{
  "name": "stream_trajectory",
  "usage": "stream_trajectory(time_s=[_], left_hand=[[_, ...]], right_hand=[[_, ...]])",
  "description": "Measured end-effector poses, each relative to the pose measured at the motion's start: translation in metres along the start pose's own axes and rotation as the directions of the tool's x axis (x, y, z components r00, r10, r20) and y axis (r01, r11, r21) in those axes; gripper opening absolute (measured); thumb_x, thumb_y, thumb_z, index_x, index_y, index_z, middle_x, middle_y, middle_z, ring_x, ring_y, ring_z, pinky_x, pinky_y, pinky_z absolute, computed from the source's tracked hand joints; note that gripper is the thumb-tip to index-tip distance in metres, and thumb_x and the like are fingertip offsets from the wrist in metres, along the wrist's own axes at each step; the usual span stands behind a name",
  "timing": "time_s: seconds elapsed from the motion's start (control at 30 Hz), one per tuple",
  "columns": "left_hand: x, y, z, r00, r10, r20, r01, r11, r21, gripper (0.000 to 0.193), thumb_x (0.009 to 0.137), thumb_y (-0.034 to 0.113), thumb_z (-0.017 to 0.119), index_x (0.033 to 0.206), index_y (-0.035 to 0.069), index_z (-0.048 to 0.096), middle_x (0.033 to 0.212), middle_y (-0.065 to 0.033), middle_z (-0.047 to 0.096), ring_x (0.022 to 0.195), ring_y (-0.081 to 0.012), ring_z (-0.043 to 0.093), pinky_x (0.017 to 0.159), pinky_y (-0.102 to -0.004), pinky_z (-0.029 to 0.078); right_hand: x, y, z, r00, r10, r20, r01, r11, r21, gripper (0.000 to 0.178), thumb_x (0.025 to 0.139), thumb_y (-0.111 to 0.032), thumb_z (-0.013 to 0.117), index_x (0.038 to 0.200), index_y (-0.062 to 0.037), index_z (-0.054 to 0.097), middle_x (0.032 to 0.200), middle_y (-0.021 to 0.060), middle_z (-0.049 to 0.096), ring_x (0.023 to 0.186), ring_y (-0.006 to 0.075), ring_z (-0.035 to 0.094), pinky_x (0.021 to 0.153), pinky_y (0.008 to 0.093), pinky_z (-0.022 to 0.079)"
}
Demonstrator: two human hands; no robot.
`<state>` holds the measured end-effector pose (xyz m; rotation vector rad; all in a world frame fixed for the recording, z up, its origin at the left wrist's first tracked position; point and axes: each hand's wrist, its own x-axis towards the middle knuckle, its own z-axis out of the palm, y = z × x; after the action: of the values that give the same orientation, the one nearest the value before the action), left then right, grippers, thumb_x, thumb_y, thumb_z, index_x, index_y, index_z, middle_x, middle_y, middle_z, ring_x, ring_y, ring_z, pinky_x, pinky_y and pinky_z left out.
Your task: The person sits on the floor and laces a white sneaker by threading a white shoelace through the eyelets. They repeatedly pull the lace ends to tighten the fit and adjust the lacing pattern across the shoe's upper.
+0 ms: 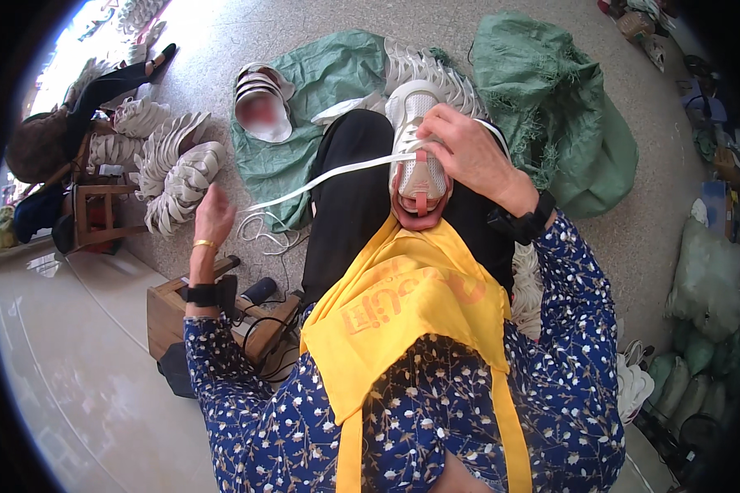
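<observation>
A white and beige sneaker [420,177] with pinkish-red trim stands between my knees, its heel toward me and its toe away. A white shoelace [345,168] stretches from the sneaker's lacing leftward to my left hand [214,217]. That hand is closed on the lace, out beyond my left knee. My right hand [471,156] lies over the right side of the sneaker, with bent thumb and fingers closed where the lace meets the tongue. The exact grip of its fingertips is partly hidden. Loose loops of lace [265,232] hang below my left hand.
Green sheeting [325,70] lies ahead, bearing an unfinished shoe upper [261,103] and a row of white shoes [423,66]. A bulging green sack [543,115] sits right. Stacked uppers [181,177] stand left, near a wooden stool [166,308] and another person [45,148].
</observation>
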<state>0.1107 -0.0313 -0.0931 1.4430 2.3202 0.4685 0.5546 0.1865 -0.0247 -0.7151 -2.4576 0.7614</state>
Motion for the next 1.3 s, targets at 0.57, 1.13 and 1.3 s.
stream_trajectory(time_s=[0.57, 1.13, 1.3], left_hand=[[0.007, 0.252, 0.071, 0.828, 0.56, -0.02, -0.506, 0.732, -0.455, 0.012, 0.085, 0.003, 0.068, 0.089, 0.002, 0.057, 0.074, -0.0103, 0.059, 0.064, -0.0259, 0.059, 0.059, -0.0359, 0.048], [0.019, 0.291, 0.028, 0.685, 0.699, 0.203, -0.107, 0.373, -0.922, 0.009, 0.1, 0.006, 0.065, 0.103, 0.002, 0.058, 0.093, 0.002, 0.058, 0.082, -0.006, 0.055, 0.074, -0.0212, 0.047], [0.035, 0.254, -0.006, 0.795, 0.58, 0.176, -0.125, 0.441, -0.889, 0.013, 0.099, 0.015, 0.068, 0.096, 0.008, 0.058, 0.082, 0.007, 0.052, 0.074, -0.0032, 0.045, 0.066, -0.0199, 0.036]], right_hand=[[-0.01, -0.008, -0.017, 0.849, 0.422, 0.319, -0.521, 0.771, 0.366, 0.018, 0.093, -0.017, 0.07, 0.087, -0.0003, 0.069, 0.069, 0.0013, 0.064, 0.06, 0.0076, 0.057, 0.054, 0.0251, 0.042], [-0.049, -0.031, -0.096, 0.788, 0.486, 0.378, -0.615, 0.599, 0.513, 0.01, 0.097, -0.011, 0.068, 0.099, -0.0013, 0.071, 0.077, -0.0009, 0.067, 0.063, 0.003, 0.06, 0.054, 0.0182, 0.048], [-0.096, 0.007, -0.094, 0.778, 0.533, 0.333, -0.609, 0.507, 0.61, 0.011, 0.096, -0.004, 0.066, 0.105, 0.0012, 0.071, 0.085, 0.005, 0.072, 0.065, 0.0054, 0.065, 0.058, 0.0203, 0.056]])
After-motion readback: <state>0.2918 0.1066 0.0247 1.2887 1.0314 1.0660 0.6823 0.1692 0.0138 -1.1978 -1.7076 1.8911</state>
